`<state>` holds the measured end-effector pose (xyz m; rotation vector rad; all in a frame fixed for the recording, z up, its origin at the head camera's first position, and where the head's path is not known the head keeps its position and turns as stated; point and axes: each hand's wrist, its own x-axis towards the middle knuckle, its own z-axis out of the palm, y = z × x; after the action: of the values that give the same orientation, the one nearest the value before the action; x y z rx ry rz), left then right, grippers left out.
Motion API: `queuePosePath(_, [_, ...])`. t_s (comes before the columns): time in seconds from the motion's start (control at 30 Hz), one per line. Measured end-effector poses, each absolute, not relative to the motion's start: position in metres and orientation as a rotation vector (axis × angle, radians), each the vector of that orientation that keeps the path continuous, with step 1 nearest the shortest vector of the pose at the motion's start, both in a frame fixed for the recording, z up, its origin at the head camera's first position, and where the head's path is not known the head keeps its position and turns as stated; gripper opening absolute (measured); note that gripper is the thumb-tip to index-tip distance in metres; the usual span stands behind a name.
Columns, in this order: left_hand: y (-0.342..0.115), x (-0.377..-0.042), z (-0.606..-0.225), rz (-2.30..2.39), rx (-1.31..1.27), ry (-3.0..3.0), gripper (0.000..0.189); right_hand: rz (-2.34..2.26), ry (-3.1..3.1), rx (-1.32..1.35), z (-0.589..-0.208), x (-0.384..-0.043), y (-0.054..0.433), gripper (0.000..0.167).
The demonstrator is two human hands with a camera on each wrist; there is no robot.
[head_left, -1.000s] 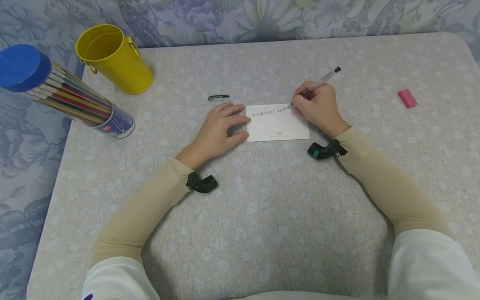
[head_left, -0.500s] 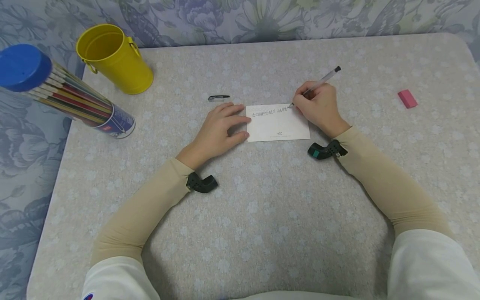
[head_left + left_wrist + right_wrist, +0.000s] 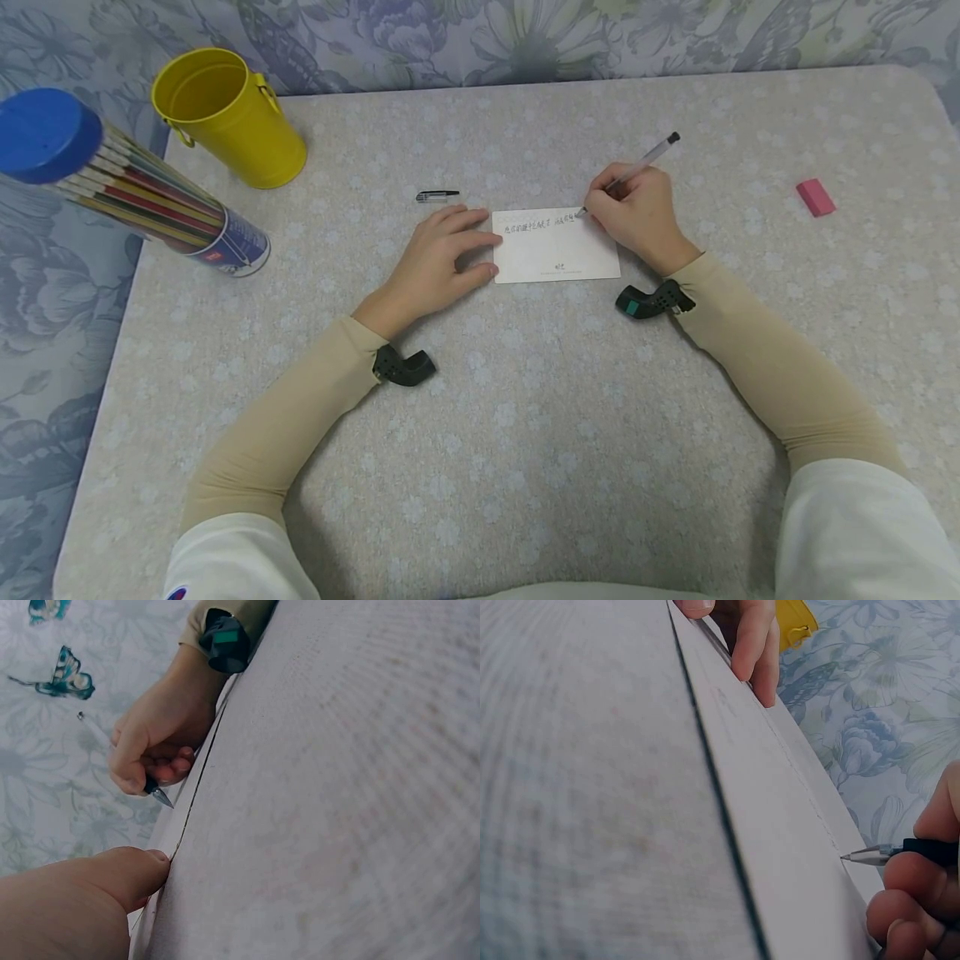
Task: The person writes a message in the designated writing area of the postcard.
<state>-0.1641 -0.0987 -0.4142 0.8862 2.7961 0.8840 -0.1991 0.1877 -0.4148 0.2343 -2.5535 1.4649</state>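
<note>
Head view, card (image 3: pixel 555 247) on tabletop (image 3: pixel 525 417), floral wall (image 3: pixel 540 42)

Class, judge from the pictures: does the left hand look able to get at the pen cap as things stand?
Probably yes: the pen cap lies just beyond the left hand, nothing visible stands between them, and that hand appears only to touch the card at its edge.

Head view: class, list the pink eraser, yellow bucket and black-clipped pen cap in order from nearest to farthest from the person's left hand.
1. Black-clipped pen cap: just beyond the fingers of the left hand.
2. Yellow bucket: off to that hand's left and farther back.
3. Pink eraser: far right, past the right hand.
</note>
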Motion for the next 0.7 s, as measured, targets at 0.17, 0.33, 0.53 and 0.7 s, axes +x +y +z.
queuePosePath(0.17, [-0.0986,-0.1634,-0.4131,0.877,0.883,2.796,0.039,1.465,-2.556,0.233,-0.4166,-0.2,0.1882,0.015])
queuePosePath(0.33, [-0.0984,-0.1638,-0.4144,0.873,0.879,2.8,0.039,1.469,-2.559,0.236,-0.413,-0.1982,0.1858,0.017])
queuePosePath(0.53, [-0.0981,-0.1634,-0.4128,0.876,0.876,2.797,0.038,1.468,-2.548,0.246,-0.4137,-0.1983,0.1871,0.015])
queuePosePath(0.7, [-0.0982,-0.1633,-0.4124,0.884,0.877,2.792,0.039,1.472,-2.547,0.265,-0.4165,-0.1996,0.1882,0.015])
